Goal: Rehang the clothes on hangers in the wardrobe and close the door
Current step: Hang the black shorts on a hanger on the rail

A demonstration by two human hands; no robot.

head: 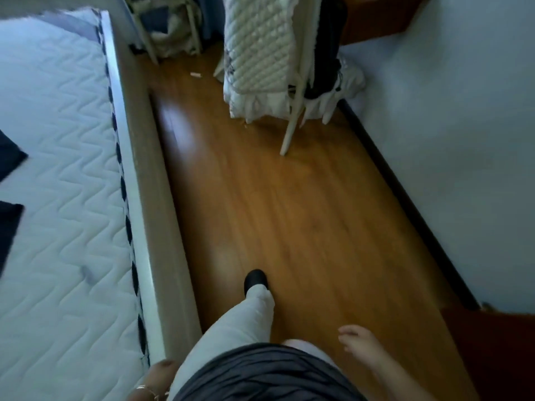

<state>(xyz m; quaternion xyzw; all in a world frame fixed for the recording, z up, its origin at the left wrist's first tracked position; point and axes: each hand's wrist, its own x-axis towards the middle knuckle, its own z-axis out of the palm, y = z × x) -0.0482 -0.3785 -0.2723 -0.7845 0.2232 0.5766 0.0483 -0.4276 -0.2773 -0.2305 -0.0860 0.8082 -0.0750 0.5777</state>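
Observation:
I am walking along a wooden floor [304, 227] between a bed and a wall. My left hand [157, 377] hangs at my side near the bed's edge, bracelet on the wrist, fingers loosely curled and holding nothing. My right hand [362, 347] swings by my hip with relaxed fingers, empty. Dark clothes [8, 157] lie on the white quilted mattress [63, 140] at the left edge. No wardrobe or hanger is in view.
A white drying rack [292, 123] draped with a quilted white cover [260, 53] and dark garments [327, 53] stands ahead by the right wall [448, 140]. A second rack [168, 33] stands beyond the bed. A small scrap [195, 74] lies on the floor.

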